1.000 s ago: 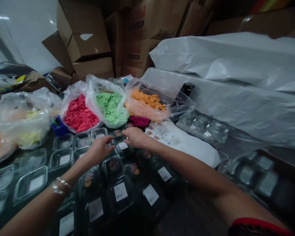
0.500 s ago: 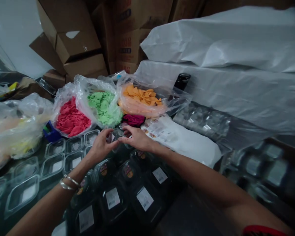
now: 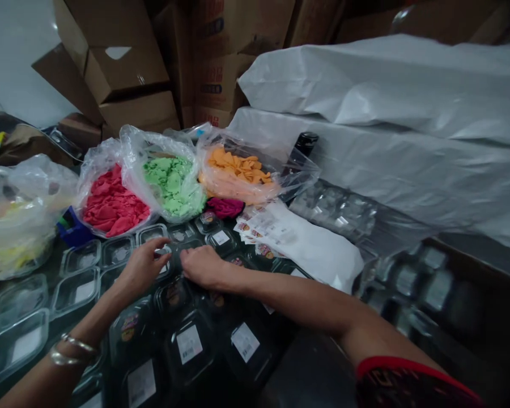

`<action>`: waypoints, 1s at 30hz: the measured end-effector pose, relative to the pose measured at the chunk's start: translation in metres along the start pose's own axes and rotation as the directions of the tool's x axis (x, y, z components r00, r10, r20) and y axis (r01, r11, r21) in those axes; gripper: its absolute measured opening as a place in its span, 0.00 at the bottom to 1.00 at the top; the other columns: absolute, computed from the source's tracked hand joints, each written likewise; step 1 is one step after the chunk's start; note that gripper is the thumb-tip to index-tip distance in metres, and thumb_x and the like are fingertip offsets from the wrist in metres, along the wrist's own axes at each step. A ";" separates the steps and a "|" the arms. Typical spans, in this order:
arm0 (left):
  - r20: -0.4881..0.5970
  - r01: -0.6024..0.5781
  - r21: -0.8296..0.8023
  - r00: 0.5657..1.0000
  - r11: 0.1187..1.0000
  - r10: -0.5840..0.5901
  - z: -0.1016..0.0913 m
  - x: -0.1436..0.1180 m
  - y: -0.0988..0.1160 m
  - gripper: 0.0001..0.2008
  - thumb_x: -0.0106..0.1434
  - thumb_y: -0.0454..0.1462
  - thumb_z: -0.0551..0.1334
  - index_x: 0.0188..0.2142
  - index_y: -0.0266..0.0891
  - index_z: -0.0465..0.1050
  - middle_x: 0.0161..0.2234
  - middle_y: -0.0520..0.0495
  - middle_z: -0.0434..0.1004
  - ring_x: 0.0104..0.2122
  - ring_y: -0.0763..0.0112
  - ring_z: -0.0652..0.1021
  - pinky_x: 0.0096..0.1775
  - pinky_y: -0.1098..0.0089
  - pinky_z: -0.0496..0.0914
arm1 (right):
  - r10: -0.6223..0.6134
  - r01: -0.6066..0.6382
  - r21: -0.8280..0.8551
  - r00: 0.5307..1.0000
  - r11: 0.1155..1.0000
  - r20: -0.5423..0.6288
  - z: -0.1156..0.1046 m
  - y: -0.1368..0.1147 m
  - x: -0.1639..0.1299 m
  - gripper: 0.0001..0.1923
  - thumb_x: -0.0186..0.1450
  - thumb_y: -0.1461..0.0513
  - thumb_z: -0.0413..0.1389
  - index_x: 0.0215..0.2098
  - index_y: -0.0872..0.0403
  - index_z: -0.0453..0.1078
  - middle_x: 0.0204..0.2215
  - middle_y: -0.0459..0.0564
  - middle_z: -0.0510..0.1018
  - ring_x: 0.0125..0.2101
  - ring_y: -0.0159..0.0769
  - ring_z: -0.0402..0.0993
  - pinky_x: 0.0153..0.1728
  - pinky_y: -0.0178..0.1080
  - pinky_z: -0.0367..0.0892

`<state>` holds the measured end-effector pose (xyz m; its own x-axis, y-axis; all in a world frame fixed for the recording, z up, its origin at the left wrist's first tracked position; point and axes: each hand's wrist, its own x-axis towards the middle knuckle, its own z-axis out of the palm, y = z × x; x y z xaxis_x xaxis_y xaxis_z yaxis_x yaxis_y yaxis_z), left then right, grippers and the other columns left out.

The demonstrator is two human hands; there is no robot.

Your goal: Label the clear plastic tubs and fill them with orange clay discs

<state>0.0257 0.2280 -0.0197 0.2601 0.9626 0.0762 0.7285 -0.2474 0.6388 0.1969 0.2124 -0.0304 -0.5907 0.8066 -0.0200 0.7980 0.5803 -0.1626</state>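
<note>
My left hand (image 3: 147,263) has its thumb and fingers curled round the edge of a clear plastic container (image 3: 165,267) with a white label. Close beside it, my right hand (image 3: 204,267) is closed over the same row; its fingertips are hidden and I cannot make out what they hold. Just beyond sits a closed clear container with a white label (image 3: 221,238). Open clear containers (image 3: 75,292) stand in rows to the left. Nearer me lie several lidded containers (image 3: 191,343), some with white labels and some with round coloured stickers.
Clear bags of red pieces (image 3: 114,204), green pieces (image 3: 172,184) and orange pieces (image 3: 238,167) stand behind the containers. A blue object (image 3: 73,226), a magenta cloth (image 3: 225,207) and sticker sheets (image 3: 297,238) lie around. Cardboard boxes (image 3: 127,73) and white-wrapped stacks (image 3: 386,85) rise behind.
Both hands have moved left and toward me, off a small clear container, and are farther apart. The labelled container beyond my right hand has come into sight. The view has shifted slightly.
</note>
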 end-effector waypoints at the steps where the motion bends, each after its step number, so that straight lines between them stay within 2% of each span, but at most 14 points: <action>1: -0.006 0.010 0.044 1.000 0.999 -0.009 -0.002 0.002 0.000 0.20 0.56 0.43 0.56 0.45 0.36 0.73 0.38 0.43 0.79 0.31 0.60 0.79 0.36 0.63 0.72 | -0.008 0.009 -0.006 1.000 1.000 0.015 -0.001 -0.004 0.003 0.18 0.63 0.58 0.60 0.44 0.65 0.69 0.39 0.65 0.78 0.38 0.54 0.77 0.38 0.49 0.71; 3: -0.035 0.020 0.142 0.999 0.990 -0.015 -0.005 0.009 0.002 0.19 0.56 0.43 0.55 0.44 0.38 0.74 0.37 0.44 0.80 0.30 0.62 0.79 0.36 0.65 0.72 | -0.041 0.041 0.003 0.998 0.999 0.047 -0.010 -0.005 0.005 0.25 0.58 0.49 0.63 0.42 0.62 0.70 0.38 0.63 0.79 0.38 0.54 0.77 0.39 0.50 0.71; 5: -0.078 0.004 0.222 0.997 0.975 0.013 -0.003 0.017 0.010 0.18 0.56 0.41 0.55 0.43 0.38 0.75 0.38 0.45 0.80 0.30 0.63 0.79 0.37 0.66 0.72 | -0.053 0.050 0.034 0.996 0.998 0.067 -0.025 0.004 0.000 0.28 0.56 0.44 0.61 0.40 0.58 0.71 0.37 0.59 0.80 0.37 0.52 0.77 0.37 0.47 0.72; 7: -0.070 -0.053 0.294 0.995 0.954 0.077 0.004 0.026 0.022 0.18 0.59 0.39 0.53 0.45 0.37 0.74 0.39 0.44 0.80 0.32 0.63 0.79 0.39 0.65 0.72 | 0.015 -0.018 0.047 0.999 0.999 0.049 -0.041 0.024 -0.011 0.25 0.59 0.45 0.59 0.42 0.56 0.71 0.37 0.56 0.80 0.38 0.51 0.77 0.35 0.44 0.72; 9: 0.026 -0.144 0.348 0.989 0.926 0.144 0.019 0.036 0.038 0.18 0.62 0.38 0.51 0.47 0.37 0.72 0.41 0.43 0.80 0.36 0.62 0.79 0.41 0.65 0.71 | 0.154 -0.154 0.030 0.988 0.988 0.006 -0.049 0.051 -0.024 0.21 0.62 0.51 0.58 0.46 0.57 0.69 0.41 0.60 0.79 0.41 0.53 0.76 0.36 0.45 0.71; 11: 0.155 -0.234 0.374 0.970 0.897 0.189 0.040 0.048 0.053 0.17 0.61 0.39 0.55 0.48 0.37 0.71 0.42 0.42 0.79 0.41 0.61 0.78 0.44 0.66 0.70 | 0.264 -0.264 0.019 0.964 0.964 0.000 -0.047 0.079 -0.034 0.20 0.61 0.56 0.60 0.46 0.60 0.69 0.41 0.64 0.78 0.42 0.55 0.76 0.36 0.45 0.70; 13: 0.234 -0.279 0.391 0.952 0.877 0.199 0.064 0.060 0.065 0.18 0.56 0.40 0.62 0.46 0.37 0.72 0.43 0.41 0.79 0.44 0.58 0.77 0.46 0.65 0.69 | 0.317 -0.318 0.034 0.948 0.948 0.030 -0.037 0.102 -0.038 0.23 0.56 0.57 0.64 0.45 0.61 0.70 0.40 0.65 0.78 0.41 0.56 0.76 0.35 0.43 0.70; 15: 0.264 -0.285 0.422 0.947 0.860 0.184 0.084 0.070 0.074 0.20 0.51 0.41 0.67 0.43 0.35 0.72 0.43 0.37 0.77 0.45 0.53 0.76 0.45 0.62 0.69 | 0.330 -0.333 0.068 0.942 0.940 0.054 -0.027 0.118 -0.037 0.27 0.53 0.57 0.66 0.47 0.62 0.69 0.40 0.64 0.78 0.40 0.55 0.76 0.33 0.40 0.69; 17: 0.263 -0.278 0.448 0.949 0.850 0.173 0.096 0.077 0.079 0.21 0.50 0.42 0.67 0.43 0.35 0.71 0.43 0.36 0.77 0.45 0.52 0.75 0.45 0.61 0.69 | 0.325 -0.330 0.110 0.944 0.937 0.059 -0.022 0.128 -0.034 0.27 0.53 0.58 0.66 0.47 0.62 0.68 0.41 0.63 0.79 0.40 0.53 0.76 0.32 0.38 0.68; 20: 0.226 -0.272 0.457 0.956 0.847 0.186 0.097 0.079 0.084 0.20 0.52 0.40 0.65 0.44 0.35 0.70 0.43 0.37 0.76 0.45 0.54 0.75 0.45 0.63 0.68 | 0.321 -0.324 0.181 0.946 0.929 0.046 -0.026 0.139 -0.030 0.22 0.56 0.60 0.64 0.46 0.62 0.69 0.40 0.59 0.79 0.40 0.46 0.77 0.31 0.34 0.66; 23: 0.152 -0.241 0.442 0.969 0.864 0.193 0.087 0.076 0.085 0.16 0.57 0.37 0.59 0.46 0.35 0.69 0.39 0.42 0.77 0.41 0.60 0.76 0.41 0.65 0.69 | 0.339 -0.333 0.251 0.941 0.909 0.020 -0.031 0.145 -0.032 0.18 0.64 0.56 0.57 0.46 0.61 0.69 0.39 0.54 0.80 0.38 0.40 0.77 0.29 0.31 0.64; 25: 0.110 -0.225 0.430 0.974 0.875 0.197 0.082 0.075 0.083 0.16 0.59 0.35 0.56 0.47 0.36 0.68 0.37 0.45 0.77 0.39 0.63 0.76 0.40 0.67 0.69 | 0.344 -0.337 0.272 0.939 0.901 0.020 -0.030 0.146 -0.033 0.19 0.67 0.52 0.53 0.45 0.60 0.70 0.37 0.52 0.80 0.36 0.38 0.77 0.28 0.31 0.63; 27: 0.089 -0.228 0.426 0.973 0.876 0.211 0.079 0.074 0.078 0.15 0.60 0.34 0.55 0.47 0.36 0.68 0.39 0.45 0.77 0.40 0.64 0.76 0.42 0.68 0.68 | 0.349 -0.342 0.263 0.937 0.902 0.020 -0.027 0.142 -0.033 0.21 0.66 0.50 0.53 0.44 0.60 0.70 0.36 0.54 0.80 0.37 0.40 0.77 0.30 0.32 0.64; 30: 0.109 -0.265 0.442 0.964 0.857 0.242 0.078 0.068 0.072 0.11 0.61 0.35 0.56 0.43 0.36 0.70 0.39 0.44 0.77 0.41 0.63 0.75 0.44 0.67 0.68 | 0.365 -0.359 0.211 0.931 0.909 0.011 -0.021 0.132 -0.031 0.26 0.61 0.47 0.58 0.44 0.61 0.70 0.39 0.60 0.79 0.41 0.49 0.76 0.35 0.37 0.66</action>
<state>0.1452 0.2669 -0.0285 0.4960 0.8563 0.1443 0.8356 -0.5158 0.1888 0.3233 0.2660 -0.0306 -0.2596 0.9616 -0.0893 0.9124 0.2139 -0.3488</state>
